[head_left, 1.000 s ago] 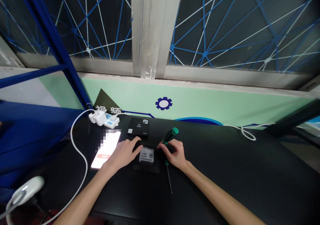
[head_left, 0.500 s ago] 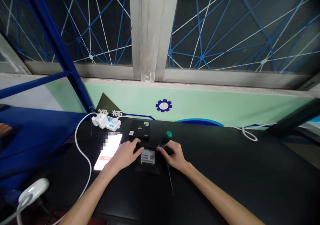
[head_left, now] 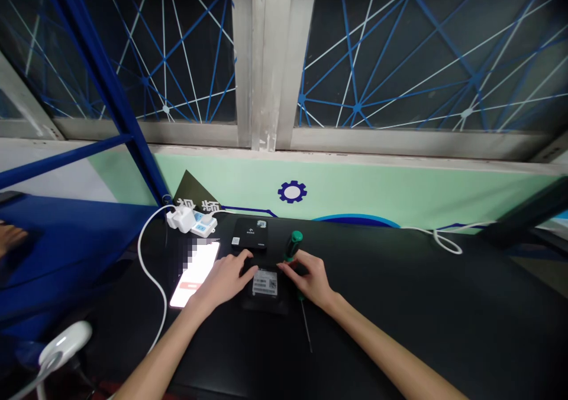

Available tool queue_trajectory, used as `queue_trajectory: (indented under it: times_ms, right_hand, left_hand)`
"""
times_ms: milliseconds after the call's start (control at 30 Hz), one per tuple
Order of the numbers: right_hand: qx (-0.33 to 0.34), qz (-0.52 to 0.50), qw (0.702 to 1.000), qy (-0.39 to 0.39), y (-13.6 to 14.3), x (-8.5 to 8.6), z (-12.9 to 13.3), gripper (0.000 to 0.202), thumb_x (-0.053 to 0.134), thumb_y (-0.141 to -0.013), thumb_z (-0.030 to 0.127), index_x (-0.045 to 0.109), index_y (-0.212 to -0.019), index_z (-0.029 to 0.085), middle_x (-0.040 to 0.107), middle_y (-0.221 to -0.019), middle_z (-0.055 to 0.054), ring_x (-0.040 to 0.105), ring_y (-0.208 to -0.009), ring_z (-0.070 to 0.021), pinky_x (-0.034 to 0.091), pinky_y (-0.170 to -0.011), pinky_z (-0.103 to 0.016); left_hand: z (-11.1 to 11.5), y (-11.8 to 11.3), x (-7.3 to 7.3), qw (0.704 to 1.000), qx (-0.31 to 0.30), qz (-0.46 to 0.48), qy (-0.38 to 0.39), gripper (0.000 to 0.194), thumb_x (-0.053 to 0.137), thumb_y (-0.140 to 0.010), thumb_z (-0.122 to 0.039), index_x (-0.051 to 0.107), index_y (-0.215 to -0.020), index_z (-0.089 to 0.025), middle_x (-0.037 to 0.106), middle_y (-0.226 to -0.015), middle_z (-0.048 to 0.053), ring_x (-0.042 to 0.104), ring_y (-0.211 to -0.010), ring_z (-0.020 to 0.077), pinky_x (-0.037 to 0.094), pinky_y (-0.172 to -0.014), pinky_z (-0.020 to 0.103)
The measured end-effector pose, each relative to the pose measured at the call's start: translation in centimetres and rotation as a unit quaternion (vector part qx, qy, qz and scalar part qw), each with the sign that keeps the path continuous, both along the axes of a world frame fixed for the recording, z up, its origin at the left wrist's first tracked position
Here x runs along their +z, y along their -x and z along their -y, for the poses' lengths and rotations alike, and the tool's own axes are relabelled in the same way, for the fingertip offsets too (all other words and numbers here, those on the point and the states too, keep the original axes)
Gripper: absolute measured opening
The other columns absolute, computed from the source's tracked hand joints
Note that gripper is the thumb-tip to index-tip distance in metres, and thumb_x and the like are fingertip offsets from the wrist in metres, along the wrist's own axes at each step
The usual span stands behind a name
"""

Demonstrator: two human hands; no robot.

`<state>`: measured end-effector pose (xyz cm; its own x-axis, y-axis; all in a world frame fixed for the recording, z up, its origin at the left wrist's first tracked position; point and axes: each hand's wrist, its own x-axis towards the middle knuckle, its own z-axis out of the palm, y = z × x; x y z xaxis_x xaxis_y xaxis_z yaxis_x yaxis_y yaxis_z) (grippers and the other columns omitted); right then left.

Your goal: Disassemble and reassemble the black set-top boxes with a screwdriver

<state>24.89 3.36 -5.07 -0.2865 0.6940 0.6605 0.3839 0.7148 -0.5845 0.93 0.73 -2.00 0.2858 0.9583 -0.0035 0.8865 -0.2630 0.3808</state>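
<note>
A green-handled screwdriver [head_left: 296,243] is in my right hand [head_left: 313,278], its thin shaft pointing back toward me over the table. The thumb and forefinger of this hand come together at the far right corner of a black box [head_left: 265,305]. Whatever is between those fingertips is too small to make out. The box lies flat, with a white printed label [head_left: 265,283] facing up. At its far left corner is my left hand [head_left: 228,276], fingers spread and thumb touching the box's edge near the label.
Behind the box lies a second flat black box [head_left: 249,234] with small stickers. A lit phone [head_left: 197,273] is left of my left hand. Beyond it sits a white power strip [head_left: 204,225] with plugs and a white cable [head_left: 153,278]. Another person's hand [head_left: 11,237] shows far left.
The whole view has shifted slightly, so everything sits a little lower and further right. Both hands keep nearly the same pose at the box, and the screwdriver stays in my right hand.
</note>
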Motion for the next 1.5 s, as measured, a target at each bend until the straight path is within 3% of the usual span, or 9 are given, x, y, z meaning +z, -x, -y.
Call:
queue_trajectory:
  times_ms: [167, 367, 533, 933, 1200, 1500]
  right_hand:
    - [0.008, -0.006, 1.000, 0.013, 0.2, 0.0, 0.4, 0.027, 0.067, -0.092, 0.036, 0.060, -0.071, 0.020, 0.065, -0.063, 0.000, 0.055, -0.051, -0.0125, 0.043, -0.050, -0.023]
    - [0.031, 0.000, 0.999, 0.023, 0.1, 0.7, 0.9, 0.022, 0.061, -0.095, 0.031, 0.064, -0.077, 0.019, 0.057, -0.061, 0.000, 0.050, -0.052, -0.0126, 0.042, -0.051, -0.025]
    - [0.040, 0.006, 0.999, 0.028, -0.3, 0.7, 0.9, 0.019, 0.060, -0.095, 0.029, 0.069, -0.083, 0.019, 0.063, -0.067, -0.003, 0.052, -0.054, -0.0136, 0.044, -0.053, -0.026]
    - [-0.005, 0.009, 1.000, 0.026, -0.3, 0.5, 0.8, 0.032, 0.062, -0.094, 0.040, 0.061, -0.070, 0.020, 0.056, -0.058, 0.001, 0.050, -0.050, -0.0126, 0.041, -0.050, -0.025]
    - [-0.018, 0.002, 1.000, 0.018, -0.2, 0.3, 0.8, 0.031, 0.063, -0.094, 0.041, 0.069, -0.073, 0.019, 0.069, -0.065, -0.003, 0.055, -0.050, -0.0131, 0.045, -0.051, -0.026]
    - [-0.041, 0.002, 0.999, 0.024, -0.2, -0.3, 0.5, 0.039, 0.066, -0.091, 0.047, 0.060, -0.064, 0.020, 0.059, -0.055, 0.001, 0.051, -0.048, -0.0124, 0.043, -0.050, -0.025]
  left_hand:
    - [0.1, -0.1, 0.1, 1.000, 0.008, -0.005, 0.000, 0.038, 0.043, -0.100, -0.048, 0.058, -0.123, -0.022, 0.068, -0.077, 0.004, 0.070, -0.076, 0.0270, 0.044, -0.064, 0.030]
    - [0.1, -0.2, 0.3, 1.000, 0.009, -0.015, 0.002, 0.040, 0.042, -0.100, -0.048, 0.059, -0.123, -0.020, 0.069, -0.077, 0.005, 0.070, -0.074, 0.0267, 0.043, -0.062, 0.030]
    - [0.1, -0.1, 0.1, 1.000, 0.003, -0.011, -0.002, 0.040, 0.041, -0.100, -0.048, 0.059, -0.123, -0.020, 0.068, -0.075, 0.005, 0.069, -0.072, 0.0263, 0.041, -0.060, 0.029]
    - [0.0, -0.2, 0.1, 1.000, 0.003, -0.008, 0.002, 0.039, 0.041, -0.101, -0.047, 0.058, -0.123, -0.021, 0.068, -0.075, 0.004, 0.069, -0.072, 0.0262, 0.043, -0.061, 0.030]
    - [0.1, -0.3, 0.3, 1.000, 0.007, -0.006, 0.013, 0.039, 0.041, -0.100, -0.048, 0.058, -0.122, -0.021, 0.068, -0.075, 0.004, 0.070, -0.073, 0.0261, 0.043, -0.061, 0.029]
    - [0.0, -0.1, 0.0, 1.000, 0.001, 0.006, -0.003, 0.036, 0.041, -0.100, -0.047, 0.059, -0.120, -0.023, 0.068, -0.074, 0.003, 0.069, -0.070, 0.0263, 0.041, -0.059, 0.029]
